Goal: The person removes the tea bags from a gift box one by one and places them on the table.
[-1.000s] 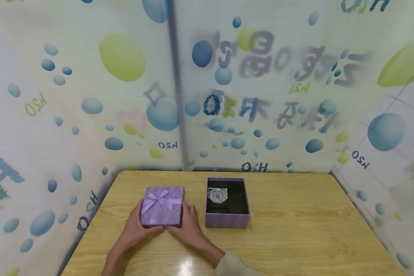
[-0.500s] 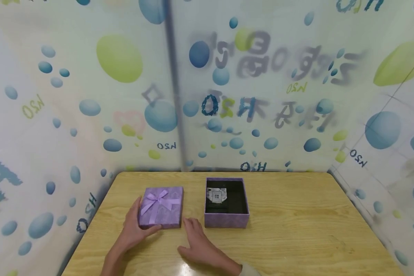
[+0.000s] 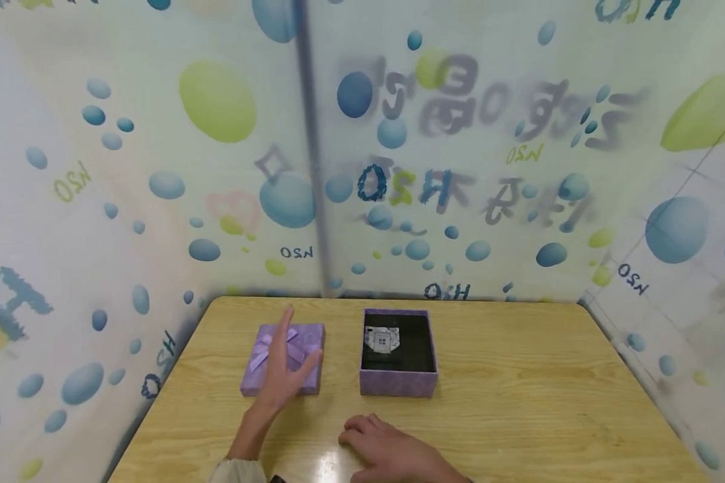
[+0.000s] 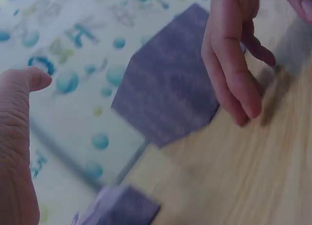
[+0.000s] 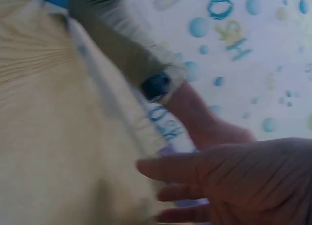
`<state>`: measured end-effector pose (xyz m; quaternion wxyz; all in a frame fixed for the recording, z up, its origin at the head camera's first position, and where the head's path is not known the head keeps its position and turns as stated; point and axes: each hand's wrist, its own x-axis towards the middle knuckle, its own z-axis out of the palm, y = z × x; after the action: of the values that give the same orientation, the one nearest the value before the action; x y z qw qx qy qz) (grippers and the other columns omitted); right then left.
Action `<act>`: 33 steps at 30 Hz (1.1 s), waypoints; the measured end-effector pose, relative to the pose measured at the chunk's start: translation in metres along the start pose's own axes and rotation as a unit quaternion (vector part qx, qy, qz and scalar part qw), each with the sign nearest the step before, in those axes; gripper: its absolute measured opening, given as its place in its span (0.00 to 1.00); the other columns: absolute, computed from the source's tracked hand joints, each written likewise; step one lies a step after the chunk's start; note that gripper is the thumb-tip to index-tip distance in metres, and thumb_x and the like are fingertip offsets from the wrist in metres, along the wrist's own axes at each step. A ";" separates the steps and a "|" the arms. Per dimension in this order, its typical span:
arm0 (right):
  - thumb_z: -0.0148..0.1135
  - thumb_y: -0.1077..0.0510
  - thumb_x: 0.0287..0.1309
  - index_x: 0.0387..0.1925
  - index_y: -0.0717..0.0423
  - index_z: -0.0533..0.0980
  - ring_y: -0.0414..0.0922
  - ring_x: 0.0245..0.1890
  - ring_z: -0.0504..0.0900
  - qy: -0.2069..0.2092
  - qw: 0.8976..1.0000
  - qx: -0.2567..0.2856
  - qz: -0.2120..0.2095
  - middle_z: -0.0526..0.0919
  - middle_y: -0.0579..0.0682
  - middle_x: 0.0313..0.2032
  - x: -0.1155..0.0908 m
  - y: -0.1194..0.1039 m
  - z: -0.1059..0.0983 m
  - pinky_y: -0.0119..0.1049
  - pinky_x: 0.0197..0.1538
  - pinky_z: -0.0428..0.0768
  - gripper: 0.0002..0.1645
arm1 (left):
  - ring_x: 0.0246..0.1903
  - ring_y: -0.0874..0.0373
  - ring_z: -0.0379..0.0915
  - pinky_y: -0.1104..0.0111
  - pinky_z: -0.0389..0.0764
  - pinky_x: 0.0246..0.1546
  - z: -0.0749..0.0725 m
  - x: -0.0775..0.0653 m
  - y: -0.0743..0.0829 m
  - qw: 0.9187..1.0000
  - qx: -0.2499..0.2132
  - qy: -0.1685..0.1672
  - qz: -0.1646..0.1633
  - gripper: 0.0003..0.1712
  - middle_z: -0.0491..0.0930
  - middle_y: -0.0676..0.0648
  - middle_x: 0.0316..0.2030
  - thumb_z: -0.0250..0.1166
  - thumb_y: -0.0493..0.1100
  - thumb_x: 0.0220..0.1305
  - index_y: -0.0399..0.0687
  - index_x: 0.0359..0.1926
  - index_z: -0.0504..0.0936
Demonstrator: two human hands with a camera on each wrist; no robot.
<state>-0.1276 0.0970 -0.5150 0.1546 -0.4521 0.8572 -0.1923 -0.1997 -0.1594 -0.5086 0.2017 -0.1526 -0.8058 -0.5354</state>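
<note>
A purple gift-box lid (image 3: 311, 339) with a lilac ribbon bow lies on the table at the left. My left hand (image 3: 280, 376) is over it, fingers straight and thumb spread, holding nothing and hiding part of the bow. To the right stands the purple box base (image 3: 399, 384), its dark inside facing up with a pale printed patch (image 3: 382, 340) at the left. My right hand (image 3: 393, 451) is in front of the base, near the table's front, fingers loosely bent and empty. The left wrist view shows the base's side (image 4: 165, 79) beyond the right hand (image 4: 229, 54).
Both box parts sit on a light wooden table (image 3: 519, 402), with a gap between them. A wall covering (image 3: 483, 201) with blue and green bubbles rises behind the table and at its sides. A dark wrist device (image 5: 156, 86) is on the left forearm.
My right hand has let go of the lid and moved right and toward me. The left hand has left the lid's left edge and come over its top. The box base stays put.
</note>
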 end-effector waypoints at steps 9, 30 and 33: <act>0.60 0.50 0.76 0.61 0.58 0.77 0.35 0.48 0.83 -0.005 0.983 0.186 0.008 0.85 0.50 0.52 -0.045 0.021 -0.089 0.32 0.51 0.82 0.21 | 0.82 0.42 0.26 0.28 0.45 0.71 0.072 0.024 0.026 0.996 0.041 -0.074 0.021 0.64 0.24 0.53 0.84 0.72 0.56 0.64 0.60 0.86 0.36; 0.66 0.70 0.65 0.46 0.66 0.82 0.45 0.35 0.82 0.491 0.850 0.037 0.186 0.80 0.55 0.40 0.019 0.102 -0.075 0.39 0.38 0.84 0.09 | 0.82 0.46 0.20 0.43 0.43 0.79 0.106 0.035 0.027 0.953 0.171 -0.246 -0.046 0.86 0.19 0.46 0.82 0.72 0.81 0.48 0.49 0.82 0.23; 0.66 0.68 0.66 0.47 0.64 0.82 0.47 0.38 0.82 0.469 0.865 -0.014 0.177 0.82 0.54 0.42 0.022 0.101 -0.074 0.44 0.41 0.85 0.08 | 0.82 0.46 0.20 0.45 0.44 0.79 0.106 0.036 0.028 0.950 0.184 -0.250 -0.042 0.88 0.19 0.46 0.82 0.71 0.83 0.45 0.48 0.82 0.22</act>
<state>-0.2441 0.1446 -0.4991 -0.2410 -0.1513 0.8967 -0.3389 -0.2354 -0.0494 -0.5051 -0.0042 -0.2075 -0.9207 -0.3305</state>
